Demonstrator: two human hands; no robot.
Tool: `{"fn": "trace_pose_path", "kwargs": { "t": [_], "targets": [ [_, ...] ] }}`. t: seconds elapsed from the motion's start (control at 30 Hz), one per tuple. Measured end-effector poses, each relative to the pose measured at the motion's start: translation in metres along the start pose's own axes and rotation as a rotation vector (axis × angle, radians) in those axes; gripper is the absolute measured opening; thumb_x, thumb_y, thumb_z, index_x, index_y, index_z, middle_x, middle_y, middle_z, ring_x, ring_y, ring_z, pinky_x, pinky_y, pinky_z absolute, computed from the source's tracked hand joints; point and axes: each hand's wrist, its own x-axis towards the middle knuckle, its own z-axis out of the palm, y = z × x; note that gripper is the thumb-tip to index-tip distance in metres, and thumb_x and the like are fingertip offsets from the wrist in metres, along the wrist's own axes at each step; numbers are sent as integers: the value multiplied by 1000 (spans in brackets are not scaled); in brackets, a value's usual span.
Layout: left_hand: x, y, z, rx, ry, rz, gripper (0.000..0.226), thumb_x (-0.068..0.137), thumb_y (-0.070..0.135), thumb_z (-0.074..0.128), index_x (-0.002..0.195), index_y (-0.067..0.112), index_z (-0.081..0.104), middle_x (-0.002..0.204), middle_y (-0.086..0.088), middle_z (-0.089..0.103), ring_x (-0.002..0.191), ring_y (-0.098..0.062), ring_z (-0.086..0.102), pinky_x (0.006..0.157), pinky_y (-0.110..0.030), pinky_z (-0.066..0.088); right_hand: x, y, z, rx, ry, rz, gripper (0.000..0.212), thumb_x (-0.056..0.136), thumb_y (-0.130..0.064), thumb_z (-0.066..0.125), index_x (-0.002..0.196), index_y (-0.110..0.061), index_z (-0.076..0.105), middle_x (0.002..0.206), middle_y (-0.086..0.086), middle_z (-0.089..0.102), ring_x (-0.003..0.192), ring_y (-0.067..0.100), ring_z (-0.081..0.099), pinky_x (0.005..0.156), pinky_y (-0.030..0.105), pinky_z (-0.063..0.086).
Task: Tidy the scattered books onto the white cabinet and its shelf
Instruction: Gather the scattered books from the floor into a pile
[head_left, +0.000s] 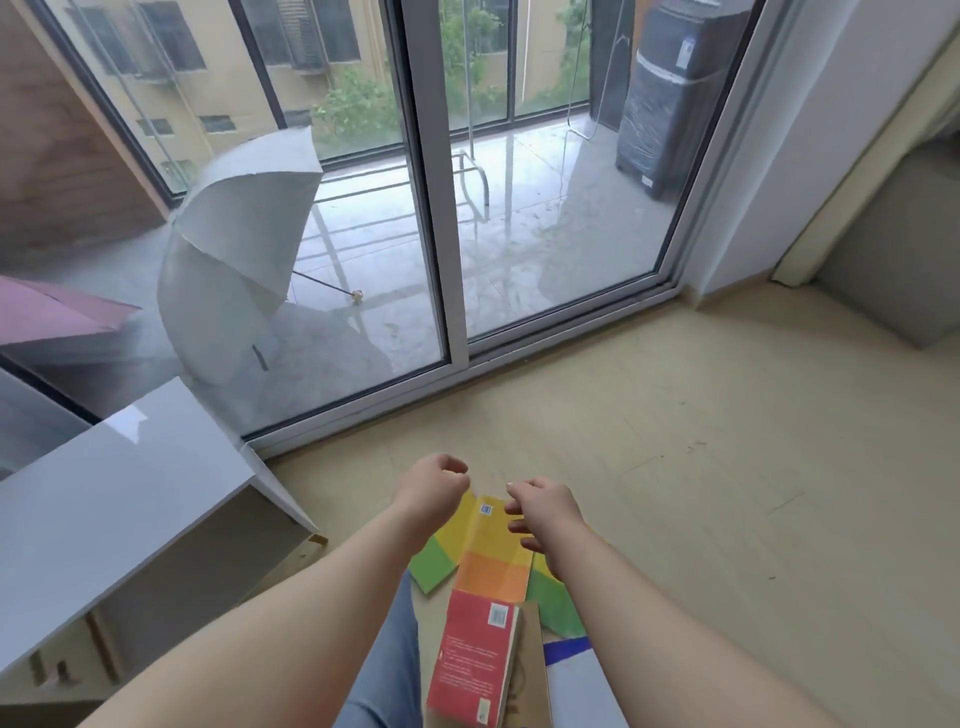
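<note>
While both arms reach out over the floor (727, 493), neither hand has hold of anything. Left hand (436, 483): fingers curled into a fist. Right hand (543, 512): fingers loosely bent and spread.

- Books lie in a fan on the floor, below and between the hands, just right of the white cabinet (119, 499) and its open shelf (208, 582).
- Yellow-orange book (493, 556): flat. Its long axis runs away from the person toward the glass door (436, 208), with the barcode at the far end. The right hand overlaps its far right corner in view; can't tell if they touch. The left hand is just left of its far end.
- Green-yellow book (434, 564): partly under the yellow-orange one and angled out to the left, green end nearer the person.
- Green book (553, 600): sticks out to the right, below the right wrist in view.
- Red book (470, 660): nearest the person, well short of both hands. Its long axis is roughly in line with the yellow-orange one, barcode end far. It overlaps the orange end.
- Brown book (535, 660): right against the red one's right edge.
</note>
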Motion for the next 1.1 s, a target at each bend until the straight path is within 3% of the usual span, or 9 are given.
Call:
{"fn": "trace_pose_path", "kwargs": {
  "t": [0.23,0.37,0.5,0.67,0.77,0.9,1.1],
  "targets": [
    [67,2,-32,96,-70,61,26,91,9,48,113,11,61,99,-5,62,82,-16,57,63,-22,45,44,-26,25,100,81,16,21,93,-19,47,73,-17,51,74,-1,53,63,16,47,53,23,32],
    [126,-4,-49,192,-141,96,25,90,12,49,112,13,61,103,-7,65,81,-17,58,68,-24,45,90,-41,64,121,143,44,14,91,-20,48,79,-17,54,77,1,57,75,22,53,57,26,35],
    [197,-13,-72,352,-260,125,28,88,12,48,112,13,63,110,-8,66,103,-24,60,83,-27,46,142,-43,119,233,241,141,14,88,-19,49,76,-19,55,80,2,57,79,23,51,58,26,33],
    [233,-43,-75,427,-348,89,30,88,13,47,113,14,62,105,-9,66,89,-24,61,66,-23,42,161,-34,157,251,227,233,18,90,-22,50,72,-24,52,87,1,57,80,22,52,57,24,35],
    [248,-72,-50,449,-396,56,31,88,12,46,115,14,62,106,-11,66,91,-26,60,70,-24,41,177,-10,154,225,244,243,18,90,-22,50,72,-24,52,90,3,58,83,23,52,60,25,36],
    [261,-127,18,443,-460,43,29,89,15,47,115,15,61,90,-6,62,79,-19,56,56,-24,40,216,55,139,116,294,249,17,88,-19,48,73,-22,52,79,-2,55,82,22,52,58,25,36],
    [294,-198,110,406,-537,71,28,91,13,46,115,12,60,87,-5,59,80,-20,57,54,-23,40,268,176,144,117,297,333,13,91,-20,46,80,-19,52,94,6,59,83,23,52,67,29,38]
  ]
}}
